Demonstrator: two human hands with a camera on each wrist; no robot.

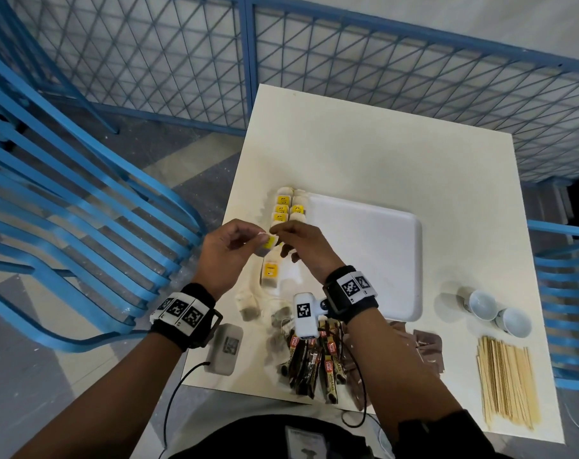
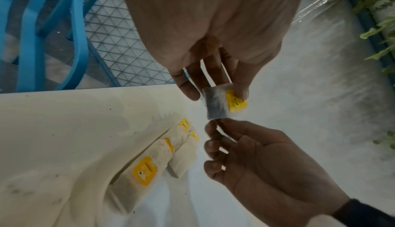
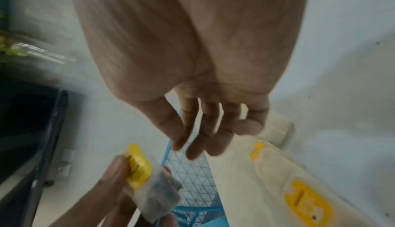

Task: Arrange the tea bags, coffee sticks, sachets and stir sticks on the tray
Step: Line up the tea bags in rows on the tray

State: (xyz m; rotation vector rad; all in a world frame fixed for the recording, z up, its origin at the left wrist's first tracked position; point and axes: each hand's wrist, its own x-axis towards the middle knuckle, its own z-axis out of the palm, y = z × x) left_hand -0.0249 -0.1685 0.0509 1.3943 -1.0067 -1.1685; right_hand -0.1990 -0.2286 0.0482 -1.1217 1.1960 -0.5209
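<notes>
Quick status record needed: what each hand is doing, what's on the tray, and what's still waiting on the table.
left hand: pinches white tea bag with yellow tag
right hand: fingertips pinch the same bag's lower edge
white rectangular plastic tray: rows of yellow-tagged tea bags along its left edge
still on white table: dark coffee sticks, brown sachets, wooden stir sticks, two white cups

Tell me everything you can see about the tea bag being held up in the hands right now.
The held tea bag is a small square pouch of thin, translucent white paper with dark tea showing through and a yellow tag against one side. It is in the air above the table's left part, near the row of tea bags. The left hand pinches its top and tag; the right hand fingers meet its lower edge.
</notes>
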